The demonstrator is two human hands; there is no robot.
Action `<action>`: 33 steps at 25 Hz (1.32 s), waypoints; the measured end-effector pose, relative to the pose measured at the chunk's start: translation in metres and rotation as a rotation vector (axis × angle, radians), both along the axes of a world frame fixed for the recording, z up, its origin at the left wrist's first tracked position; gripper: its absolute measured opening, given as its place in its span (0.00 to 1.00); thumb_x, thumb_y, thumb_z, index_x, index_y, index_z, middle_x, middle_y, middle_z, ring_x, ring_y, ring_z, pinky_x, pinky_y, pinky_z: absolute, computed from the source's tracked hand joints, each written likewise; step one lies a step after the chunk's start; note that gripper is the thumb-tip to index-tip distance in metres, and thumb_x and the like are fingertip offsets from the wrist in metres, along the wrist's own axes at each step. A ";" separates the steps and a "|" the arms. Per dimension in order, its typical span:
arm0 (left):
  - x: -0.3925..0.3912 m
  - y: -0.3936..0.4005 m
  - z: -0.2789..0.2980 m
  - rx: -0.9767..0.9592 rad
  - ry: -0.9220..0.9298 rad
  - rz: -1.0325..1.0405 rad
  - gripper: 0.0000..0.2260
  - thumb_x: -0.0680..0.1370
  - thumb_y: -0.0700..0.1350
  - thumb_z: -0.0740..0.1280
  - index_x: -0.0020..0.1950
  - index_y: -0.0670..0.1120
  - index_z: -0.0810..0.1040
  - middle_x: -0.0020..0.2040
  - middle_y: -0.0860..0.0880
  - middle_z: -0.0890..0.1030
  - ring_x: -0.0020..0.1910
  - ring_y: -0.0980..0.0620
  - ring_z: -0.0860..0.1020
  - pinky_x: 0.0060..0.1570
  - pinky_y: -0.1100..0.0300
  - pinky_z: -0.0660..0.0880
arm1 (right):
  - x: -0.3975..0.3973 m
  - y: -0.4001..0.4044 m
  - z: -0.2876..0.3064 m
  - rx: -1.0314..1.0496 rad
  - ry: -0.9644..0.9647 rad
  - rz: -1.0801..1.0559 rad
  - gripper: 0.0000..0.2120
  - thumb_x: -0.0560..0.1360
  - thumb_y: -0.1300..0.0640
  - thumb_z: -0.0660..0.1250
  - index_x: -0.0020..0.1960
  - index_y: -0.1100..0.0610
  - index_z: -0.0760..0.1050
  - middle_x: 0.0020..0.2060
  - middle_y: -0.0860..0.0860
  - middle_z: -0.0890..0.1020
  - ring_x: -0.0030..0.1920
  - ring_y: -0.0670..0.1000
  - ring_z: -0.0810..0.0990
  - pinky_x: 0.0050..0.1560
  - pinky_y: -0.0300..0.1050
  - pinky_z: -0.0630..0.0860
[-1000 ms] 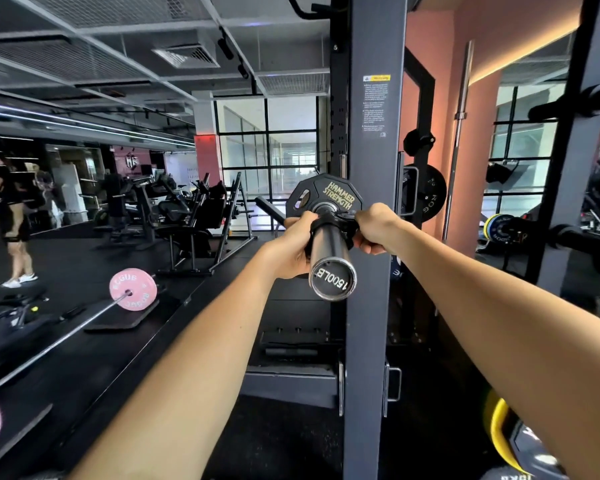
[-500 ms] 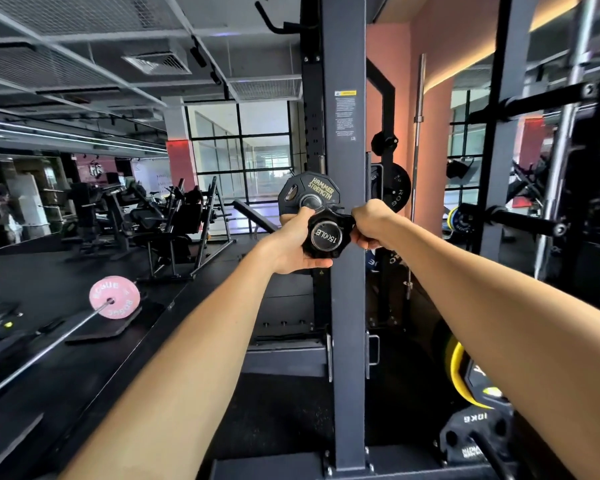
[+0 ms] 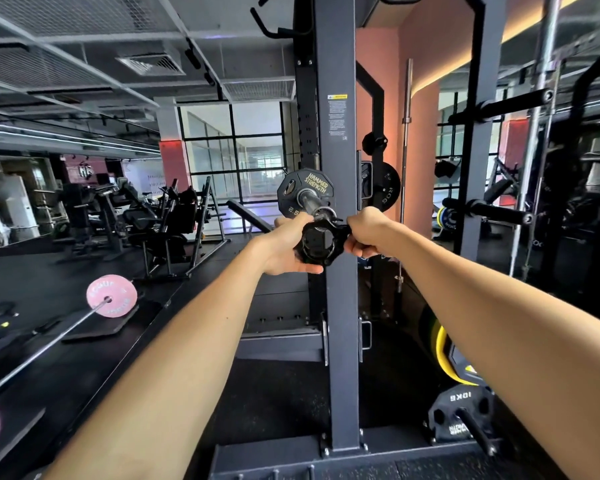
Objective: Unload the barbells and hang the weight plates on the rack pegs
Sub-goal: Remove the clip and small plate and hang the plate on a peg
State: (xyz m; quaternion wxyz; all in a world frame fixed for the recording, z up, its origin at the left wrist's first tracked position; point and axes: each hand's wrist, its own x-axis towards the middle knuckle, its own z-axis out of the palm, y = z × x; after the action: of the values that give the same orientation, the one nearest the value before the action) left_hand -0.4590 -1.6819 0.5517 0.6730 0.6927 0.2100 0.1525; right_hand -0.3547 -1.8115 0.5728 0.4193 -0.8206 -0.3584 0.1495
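Note:
A small black Hammer Strength plate (image 3: pixel 293 188) sits on the barbell sleeve (image 3: pixel 310 202), which points toward me at chest height beside the rack upright (image 3: pixel 340 306). A black clamp collar (image 3: pixel 321 242) is at the sleeve's near tip, and its centre looks dark, so it seems just off the end. My left hand (image 3: pixel 284 247) grips the collar's left side with the thumb underneath. My right hand (image 3: pixel 368 233) pinches its lever on the right.
Empty rack pegs (image 3: pixel 499 213) stick out at right, with another peg (image 3: pixel 513 102) higher up. A 10 kg plate (image 3: pixel 458 417) and a yellow plate (image 3: pixel 444 355) sit low at right. A barbell with pink plates (image 3: pixel 111 296) lies on the floor at left.
The collar has slid along the sleeve toward me to its tip. The end cap that showed inside the collar is hidden. My view has shifted, so more of the rack's right side shows.

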 end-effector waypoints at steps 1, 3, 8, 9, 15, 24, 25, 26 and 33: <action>-0.006 0.004 -0.003 0.000 0.002 -0.007 0.32 0.73 0.56 0.64 0.72 0.42 0.64 0.63 0.37 0.78 0.48 0.41 0.82 0.42 0.50 0.80 | -0.004 0.003 -0.006 0.045 0.035 0.007 0.19 0.79 0.63 0.48 0.34 0.63 0.69 0.28 0.56 0.74 0.21 0.51 0.65 0.20 0.37 0.61; -0.021 0.013 -0.010 -0.017 -0.005 -0.008 0.29 0.75 0.54 0.65 0.72 0.44 0.64 0.65 0.37 0.75 0.55 0.40 0.80 0.46 0.47 0.81 | -0.011 0.012 -0.019 0.147 0.156 0.031 0.16 0.81 0.61 0.50 0.36 0.60 0.67 0.27 0.54 0.71 0.19 0.49 0.65 0.18 0.33 0.59; -0.061 0.037 -0.031 0.001 -0.086 0.021 0.10 0.78 0.44 0.69 0.51 0.44 0.69 0.62 0.41 0.72 0.63 0.40 0.75 0.57 0.39 0.77 | -0.024 0.047 -0.048 0.276 0.510 0.108 0.13 0.83 0.52 0.56 0.42 0.57 0.64 0.27 0.53 0.66 0.21 0.47 0.62 0.20 0.32 0.56; -0.065 0.043 -0.036 0.021 -0.090 0.033 0.10 0.77 0.42 0.70 0.48 0.45 0.69 0.58 0.42 0.73 0.59 0.41 0.76 0.58 0.40 0.77 | -0.024 0.055 -0.053 0.286 0.558 0.120 0.14 0.82 0.51 0.58 0.42 0.57 0.64 0.27 0.53 0.66 0.22 0.48 0.62 0.20 0.33 0.56; -0.069 0.062 -0.062 0.236 -0.068 0.189 0.14 0.70 0.30 0.73 0.39 0.45 0.71 0.38 0.48 0.74 0.39 0.50 0.78 0.45 0.53 0.79 | -0.008 0.105 -0.087 0.351 0.823 0.203 0.17 0.79 0.46 0.62 0.39 0.57 0.64 0.28 0.52 0.65 0.21 0.47 0.63 0.21 0.35 0.59; -0.057 0.100 -0.089 0.539 0.067 0.469 0.15 0.65 0.36 0.79 0.38 0.46 0.73 0.54 0.48 0.70 0.49 0.51 0.72 0.42 0.59 0.72 | 0.000 0.176 -0.110 0.192 0.695 0.254 0.18 0.82 0.44 0.53 0.42 0.56 0.66 0.28 0.52 0.66 0.25 0.49 0.62 0.25 0.38 0.59; -0.058 0.109 -0.091 0.544 0.074 0.469 0.15 0.65 0.36 0.79 0.38 0.46 0.73 0.54 0.48 0.69 0.49 0.51 0.71 0.43 0.59 0.71 | -0.001 0.184 -0.109 0.147 0.683 0.277 0.18 0.82 0.43 0.51 0.43 0.55 0.66 0.28 0.51 0.65 0.25 0.48 0.61 0.27 0.38 0.59; -0.059 0.117 -0.095 0.554 0.085 0.460 0.15 0.65 0.36 0.79 0.38 0.46 0.73 0.54 0.48 0.69 0.49 0.52 0.71 0.44 0.59 0.70 | -0.001 0.193 -0.109 0.096 0.667 0.294 0.19 0.82 0.42 0.49 0.43 0.55 0.66 0.28 0.51 0.63 0.26 0.48 0.60 0.28 0.38 0.58; -0.066 0.200 -0.123 0.499 0.059 0.466 0.35 0.62 0.34 0.78 0.61 0.55 0.67 0.59 0.50 0.71 0.57 0.49 0.75 0.55 0.50 0.77 | -0.006 0.282 -0.135 -0.024 0.634 0.393 0.21 0.80 0.37 0.49 0.42 0.52 0.66 0.30 0.50 0.62 0.27 0.48 0.58 0.28 0.40 0.59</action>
State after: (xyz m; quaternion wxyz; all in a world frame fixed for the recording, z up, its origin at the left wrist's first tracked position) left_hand -0.5254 -1.4816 0.4286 0.4236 0.7734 0.3382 0.3288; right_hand -0.3605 -1.5290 0.4375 0.4630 -0.6539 -0.3600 0.4780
